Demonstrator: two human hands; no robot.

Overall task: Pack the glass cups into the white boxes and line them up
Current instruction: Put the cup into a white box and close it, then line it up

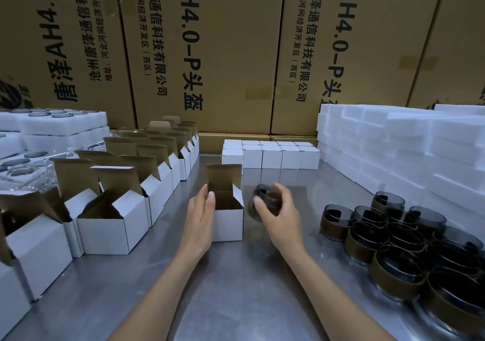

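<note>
An open white box (227, 224) with its brown lid flap upright stands on the metal table in the middle. My left hand (200, 214) rests against the box's left side, fingers straight. Just right of the box, my right hand (277, 211) grips a dark glass cup (262, 196) with a brown sleeve, blurred, held above the table. Several more sleeved glass cups (393, 243) stand clustered at the right. A row of closed white boxes (271, 155) is lined up at the back centre.
Several open white boxes (112, 209) stand in rows at the left. White foam trays (52, 128) are stacked at back left, and foam blocks (406, 146) at the right. Large cardboard cartons (210, 52) form a wall behind the table.
</note>
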